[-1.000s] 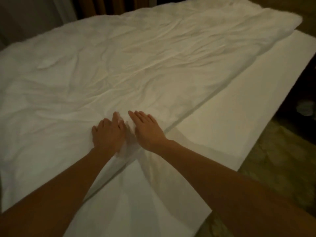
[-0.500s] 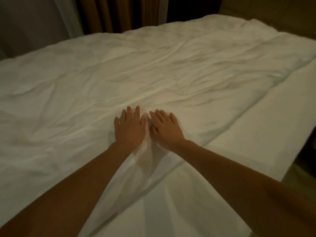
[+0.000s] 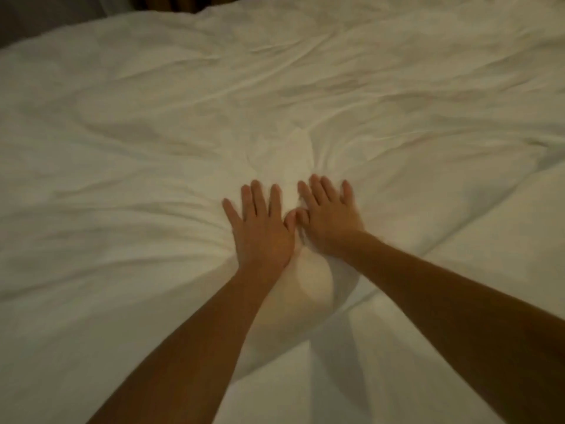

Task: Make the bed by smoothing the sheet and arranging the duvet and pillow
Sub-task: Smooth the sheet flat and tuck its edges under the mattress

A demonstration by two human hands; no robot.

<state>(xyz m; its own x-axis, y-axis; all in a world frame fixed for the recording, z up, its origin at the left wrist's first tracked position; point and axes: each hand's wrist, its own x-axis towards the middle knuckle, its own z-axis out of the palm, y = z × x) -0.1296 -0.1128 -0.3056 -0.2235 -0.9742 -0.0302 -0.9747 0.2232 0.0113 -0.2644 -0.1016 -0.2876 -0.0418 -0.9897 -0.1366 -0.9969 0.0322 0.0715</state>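
Note:
A white, wrinkled duvet (image 3: 171, 123) covers most of the bed. My left hand (image 3: 260, 224) and my right hand (image 3: 328, 221) press flat on it side by side, fingers straight and spread, thumbs nearly touching. Creases fan out from both palms, and a soft bulge of fabric rises just beyond my fingertips. Below and to the right of the duvet's edge lies the smoother white sheet (image 3: 495, 264). No pillow is in view.
A dark curtain (image 3: 171, 1) and a strip of wall show past the far edge of the bed at the top left. The bed fills nearly the whole view.
Both hands have slid forward from the duvet's near edge toward its middle, staying flat. The view has closed in on the bed, and the floor at the right is out of sight.

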